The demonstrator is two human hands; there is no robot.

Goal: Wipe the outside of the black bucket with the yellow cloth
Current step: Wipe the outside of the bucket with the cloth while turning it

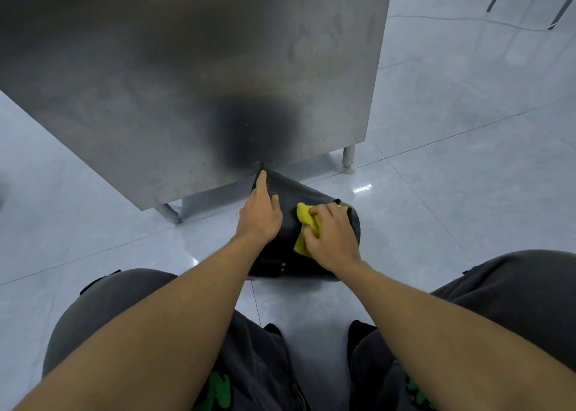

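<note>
Steel fills the upper left of the frame: a cabinet on short legs, the black bucket lying on its side just below it at centre. The yellow cloth is pressed on the bucket by the right hand, fingers curled around it; the left hand is laid flat, fingers extended. No writing is legible.

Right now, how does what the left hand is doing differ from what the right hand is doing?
The left hand is bare and lies spread on the black bucket, one finger stretched toward its far edge; the right hand is curled over the yellow cloth. The left hand sits nearer the steel cabinet, the right hand nearer the person's knees. Both rest on the bucket's outside.
</note>
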